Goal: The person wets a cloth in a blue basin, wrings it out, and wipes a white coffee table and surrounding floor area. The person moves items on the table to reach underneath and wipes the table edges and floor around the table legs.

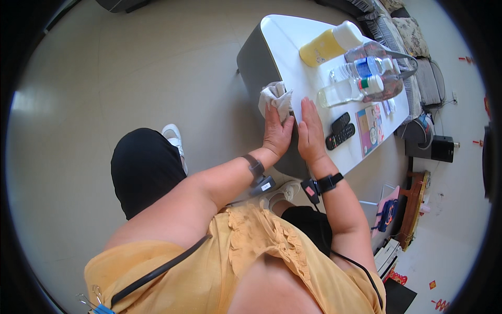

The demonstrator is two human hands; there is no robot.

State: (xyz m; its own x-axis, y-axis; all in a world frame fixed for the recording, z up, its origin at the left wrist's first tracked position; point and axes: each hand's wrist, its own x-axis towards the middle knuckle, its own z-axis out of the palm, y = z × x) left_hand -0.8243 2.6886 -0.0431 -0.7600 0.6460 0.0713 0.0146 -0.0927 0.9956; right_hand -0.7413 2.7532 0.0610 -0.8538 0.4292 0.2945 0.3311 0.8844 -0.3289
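Observation:
A crumpled white cloth [275, 96] hangs against the near left edge of a white-topped table [285, 39] with a grey side. My left hand [276, 133] presses and grips this cloth from its near end; the fingertips are partly sunk in its folds. Just to the right, my right hand [311, 128] rests at the table's edge, fingers stretched out flat and holding nothing. Beside it on the tabletop lie two black remote controls [340, 137].
A yellow bottle with a white cap [324, 48], clear bottles [342, 93], a grey-handled bag [389, 86] and a colourful booklet [369, 131] occupy the table. Behind it stands a sofa [384, 31]. A black speaker [443, 149] sits at the right. My black-trousered knee [146, 172] is left.

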